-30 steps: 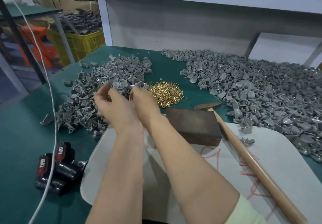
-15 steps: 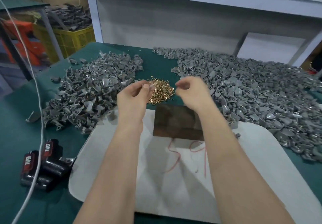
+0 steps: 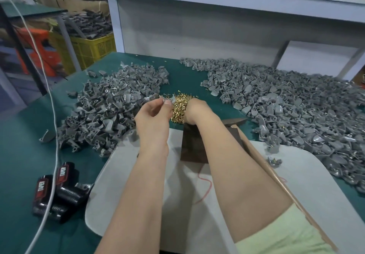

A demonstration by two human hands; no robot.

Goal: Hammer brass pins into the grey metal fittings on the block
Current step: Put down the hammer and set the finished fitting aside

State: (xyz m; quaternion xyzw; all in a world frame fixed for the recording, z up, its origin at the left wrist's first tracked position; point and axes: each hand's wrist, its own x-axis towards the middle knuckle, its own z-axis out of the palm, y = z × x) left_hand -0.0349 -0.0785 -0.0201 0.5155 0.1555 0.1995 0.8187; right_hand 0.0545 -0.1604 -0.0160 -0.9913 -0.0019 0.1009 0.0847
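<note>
A yellow crate (image 3: 88, 48) far off at ten o'clock is heaped with grey parts, and the two black battery packs (image 3: 59, 190) at eight o'clock carry white lettering that begins TAPE, the last letter unclear. The left hand (image 3: 155, 115) pinches one grey fitting (image 3: 171, 101) beside the brass pins (image 3: 178, 109), which lie at twelve o'clock from the block (image 3: 194, 149). The right hand (image 3: 195, 111) dips into those pins with its fingers hidden, so its grip cannot be told.
</note>
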